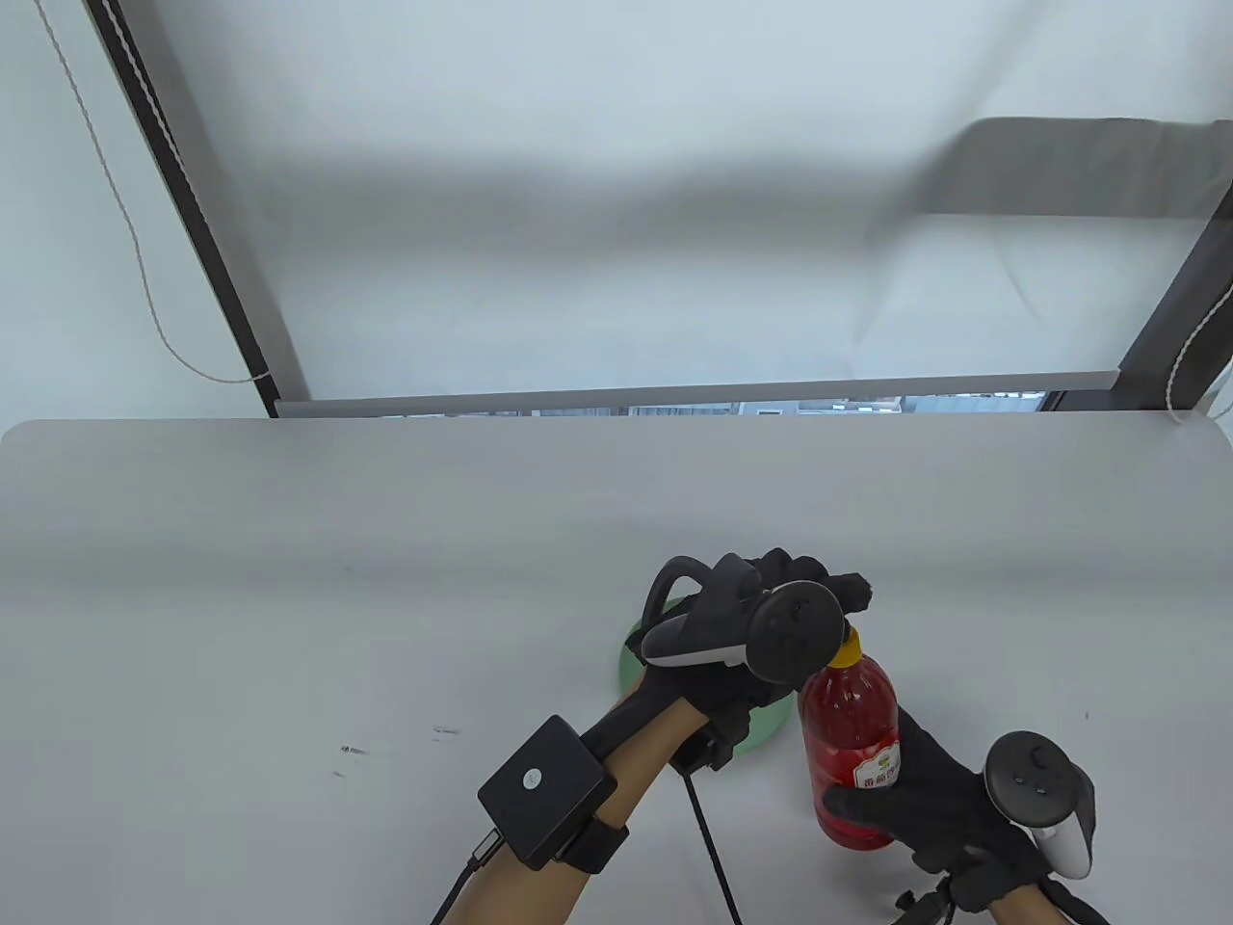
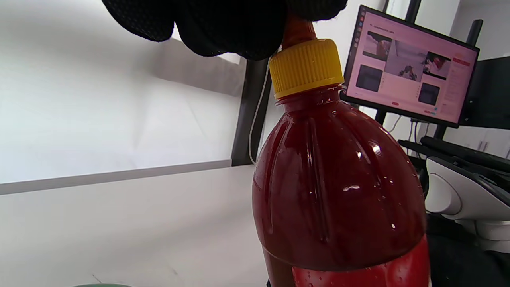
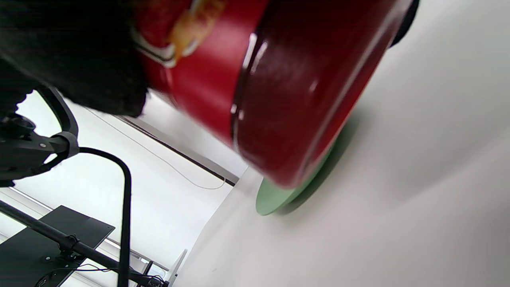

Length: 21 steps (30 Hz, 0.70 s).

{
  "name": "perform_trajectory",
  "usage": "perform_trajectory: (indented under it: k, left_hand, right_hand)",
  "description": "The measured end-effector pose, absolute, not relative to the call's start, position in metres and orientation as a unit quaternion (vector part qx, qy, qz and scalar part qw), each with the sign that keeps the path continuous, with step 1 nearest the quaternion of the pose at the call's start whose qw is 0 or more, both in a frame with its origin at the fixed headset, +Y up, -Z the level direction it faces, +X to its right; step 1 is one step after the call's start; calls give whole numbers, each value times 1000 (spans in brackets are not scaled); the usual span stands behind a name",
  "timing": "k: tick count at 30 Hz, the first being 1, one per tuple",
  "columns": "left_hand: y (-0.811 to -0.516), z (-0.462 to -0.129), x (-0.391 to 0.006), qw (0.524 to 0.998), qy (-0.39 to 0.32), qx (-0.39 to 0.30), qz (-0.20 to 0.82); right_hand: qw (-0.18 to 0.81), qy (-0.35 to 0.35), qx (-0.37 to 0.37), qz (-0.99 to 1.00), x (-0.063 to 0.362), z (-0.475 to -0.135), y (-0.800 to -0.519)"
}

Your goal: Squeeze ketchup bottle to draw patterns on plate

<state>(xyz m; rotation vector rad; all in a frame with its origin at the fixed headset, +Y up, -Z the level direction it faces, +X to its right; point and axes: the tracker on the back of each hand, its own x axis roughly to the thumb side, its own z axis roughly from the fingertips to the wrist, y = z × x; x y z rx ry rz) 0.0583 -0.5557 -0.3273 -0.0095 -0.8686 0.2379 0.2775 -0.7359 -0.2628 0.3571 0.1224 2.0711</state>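
Right now right hand (image 1: 949,809) grips ketchup bottle (image 1: 852,752), left hand (image 1: 761,626) pinching its tip

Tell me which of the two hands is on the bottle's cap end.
The left hand: it touches the ketchup bottle at its yellow cap; the right hand grips the body.

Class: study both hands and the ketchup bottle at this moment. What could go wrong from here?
1. The left hand works at the yellow cap while the right hand grips the ketchup bottle; squeezing may spurt ketchup.
2. The bottle is beside the green plate, so drips may hit the table.
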Motion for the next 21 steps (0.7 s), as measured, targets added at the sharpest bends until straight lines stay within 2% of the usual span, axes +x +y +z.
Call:
perform_trajectory:
  k: [9,15,21]
  left_hand:
    - [-565,-335,53,891,-436,-21,123]
    - [-565,-329,55,894,-430,60,110]
    - [-566,-325,57,895,-433,58,92]
  right_hand:
    - [476,55,162,863,274,-262,-737]
    - [479,51,167,860,273,-262,-737]
    - [474,39,168,864,274,-262,-737]
